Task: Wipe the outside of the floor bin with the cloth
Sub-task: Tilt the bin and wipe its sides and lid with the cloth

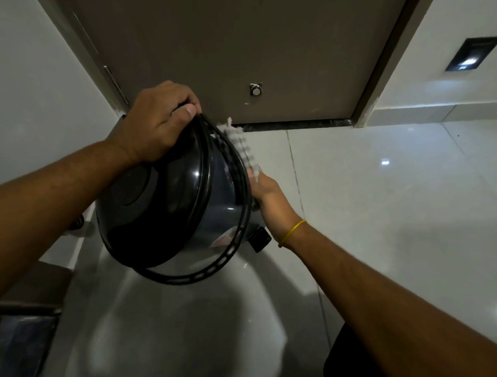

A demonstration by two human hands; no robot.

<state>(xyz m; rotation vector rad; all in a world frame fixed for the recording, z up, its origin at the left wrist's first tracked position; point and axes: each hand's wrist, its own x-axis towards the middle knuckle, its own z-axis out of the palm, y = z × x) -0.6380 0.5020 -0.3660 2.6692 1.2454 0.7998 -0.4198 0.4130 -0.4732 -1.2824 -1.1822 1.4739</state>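
No brand, label or writing can be read anywhere here; a pale patch low on the bin's side is too blurred to make out.

The floor bin (pixel 168 209) is a round, glossy black body with a domed lid, a raised ridge running around it and a thin black wire handle (pixel 216 263) looping below, with slots along its length. A small black rectangular pedal (pixel 260 239) juts from its base, just beside your right wrist. The plastic shines with small highlights.

Your left hand (pixel 156 124) is closed over the top edge of the bin, fingers curled around the rim where the handle meets it, thumb pressed on the near side. The forearm reaches in from the lower left, and the bin hangs tilted under that hand, lifted off the glossy pale tiled floor (pixel 385 211).

Your right hand (pixel 266 192) is behind the bin's far side, partly hidden by it, fingers wrapped on the cloth (pixel 244 151). The cloth is white with a waffle-like bumpy texture and a frayed tuft at its top; it lies flat against the bin's outer wall, stretching up from your fingers toward your left hand. A thin yellow band (pixel 292 232) circles your right wrist.

Beyond both hands stands a matte brown door (pixel 235 46) with a small round metal stopper (pixel 256 89) low on it.
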